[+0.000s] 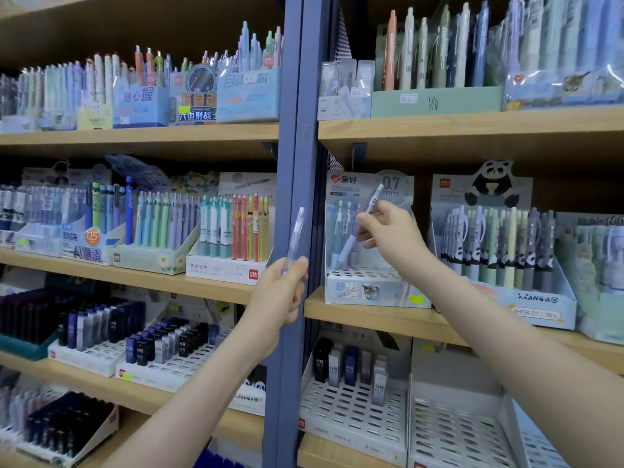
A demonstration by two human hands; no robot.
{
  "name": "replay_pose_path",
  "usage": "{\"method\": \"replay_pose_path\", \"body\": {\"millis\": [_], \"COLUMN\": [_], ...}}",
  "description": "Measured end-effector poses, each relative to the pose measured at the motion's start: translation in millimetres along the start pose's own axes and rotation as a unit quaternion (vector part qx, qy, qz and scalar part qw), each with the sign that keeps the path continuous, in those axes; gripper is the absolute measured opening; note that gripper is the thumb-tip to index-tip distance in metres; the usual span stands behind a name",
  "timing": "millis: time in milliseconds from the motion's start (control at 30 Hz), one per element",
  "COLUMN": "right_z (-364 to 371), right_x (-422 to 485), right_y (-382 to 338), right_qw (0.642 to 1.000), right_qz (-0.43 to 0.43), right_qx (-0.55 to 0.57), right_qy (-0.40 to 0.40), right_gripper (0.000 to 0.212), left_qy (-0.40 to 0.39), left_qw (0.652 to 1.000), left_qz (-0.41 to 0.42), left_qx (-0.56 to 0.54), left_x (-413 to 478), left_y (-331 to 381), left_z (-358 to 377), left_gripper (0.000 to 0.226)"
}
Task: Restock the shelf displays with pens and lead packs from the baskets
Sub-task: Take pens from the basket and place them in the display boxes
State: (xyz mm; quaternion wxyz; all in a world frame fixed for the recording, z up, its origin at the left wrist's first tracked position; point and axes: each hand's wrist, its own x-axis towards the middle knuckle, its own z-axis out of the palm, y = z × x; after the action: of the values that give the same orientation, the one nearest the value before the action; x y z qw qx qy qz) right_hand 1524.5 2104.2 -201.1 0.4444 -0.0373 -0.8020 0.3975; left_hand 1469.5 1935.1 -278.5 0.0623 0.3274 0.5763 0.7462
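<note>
One pen is pinched in the right hand, angled for the display box — a spare is gripped in the left hand.

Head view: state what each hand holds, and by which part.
Left hand grips a clear pen by its lower end; right hand pinches a second pen near its middle.

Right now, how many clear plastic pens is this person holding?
2. One clear plastic pen stands upright in the left hand, before the blue shelf post; the second pen tilts in the right hand at the pale cardboard 0.7 display box. None seems hidden.
</note>
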Motion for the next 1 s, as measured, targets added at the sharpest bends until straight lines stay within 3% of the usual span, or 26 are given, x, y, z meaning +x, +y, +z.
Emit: {"method": "replay_pose_path", "body": {"millis": [200,400,567,833,933,1000], "right_z": [0,6,17,15,13,13], "right_x": [6,10,13,7,-12,-27], "right_y": [-2,4,10,10,-4,-15], "right_qw": [0.997,0.987,0.978,0.978,0.995,0.998], "right_qz": [-0.034,-0.01,0.006,0.01,-0.032,-0.04], "right_qx": [-0.063,-0.147,-0.191,-0.201,-0.099,-0.013], "right_qy": [0.01,-0.058,-0.083,-0.063,0.005,-0.041], "right_gripper": [0.013,0.012,0.025,0.017,0.016,0.017], "left_qy": [-0.003,0.016,0.023,0.037,0.032,0.026], "left_qw": [0.996,0.998,0.997,0.994,0.99,0.985], "left_qz": [0.009,0.038,0.068,0.103,0.129,0.149], "left_qx": [-0.084,-0.049,-0.027,0.005,0.047,0.088], "left_x": [1,-2,-2,0,0,1], "left_y": [-1,0,-1,-2,-2,-1], "left_z": [-7,-5,-4,-6,-5,-1], "left_gripper": [0.029,0.022,0.026,0.029,0.026,0.023]}}
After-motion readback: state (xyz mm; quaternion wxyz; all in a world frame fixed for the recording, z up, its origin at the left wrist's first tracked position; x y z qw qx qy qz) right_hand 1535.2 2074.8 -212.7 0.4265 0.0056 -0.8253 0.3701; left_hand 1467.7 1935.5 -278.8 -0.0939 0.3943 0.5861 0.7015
